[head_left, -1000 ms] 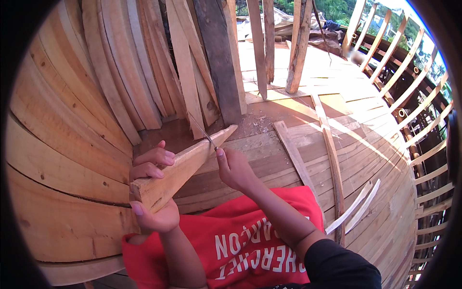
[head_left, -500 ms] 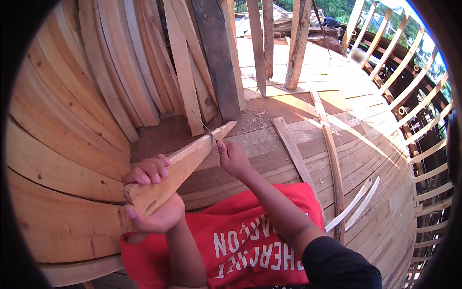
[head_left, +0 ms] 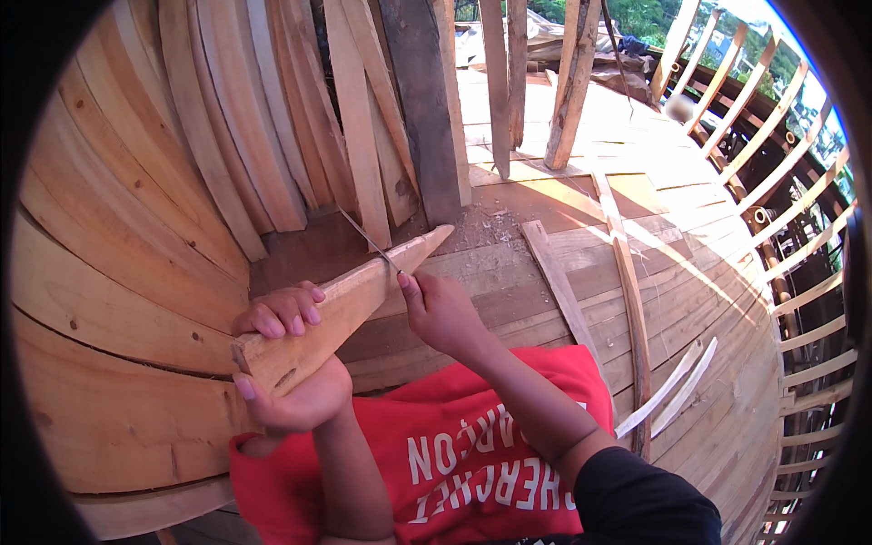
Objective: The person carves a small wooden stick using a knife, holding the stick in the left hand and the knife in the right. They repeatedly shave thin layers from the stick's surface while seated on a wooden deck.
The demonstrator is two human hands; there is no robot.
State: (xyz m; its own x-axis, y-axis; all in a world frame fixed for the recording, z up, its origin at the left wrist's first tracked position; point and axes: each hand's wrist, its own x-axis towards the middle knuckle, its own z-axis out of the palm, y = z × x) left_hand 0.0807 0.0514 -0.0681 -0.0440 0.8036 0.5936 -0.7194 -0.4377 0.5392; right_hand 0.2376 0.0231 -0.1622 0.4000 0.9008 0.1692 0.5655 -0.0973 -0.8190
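Observation:
A tapered wooden board (head_left: pixel 331 322) slants in front of me, its narrow end pointing away to the right. My left hand (head_left: pixel 295 400) grips the broad near end, fingers over the far side and thumb on the near side. In my closed right hand (head_left: pixel 440 309) is a long, thin metal blade (head_left: pixel 368 238); fingers hide its handle. The blade crosses the board's upper edge close to the narrow tip and juts out past the far side. Whether it is a knife or a file I cannot tell.
Curved planks (head_left: pixel 118 227) form a wall on my left. Upright posts (head_left: pixel 422 118) stand ahead. Wood shavings (head_left: pixel 500 234) lie on the plank floor beyond the tip. Loose strips (head_left: pixel 627 309) and pale curved offcuts (head_left: pixel 686 386) lie right. Curved ribs (head_left: pixel 813 363) line the far right.
My right hand has shifted slightly back along the board. More of the blade now shows beyond the far side. My left hand keeps its grip.

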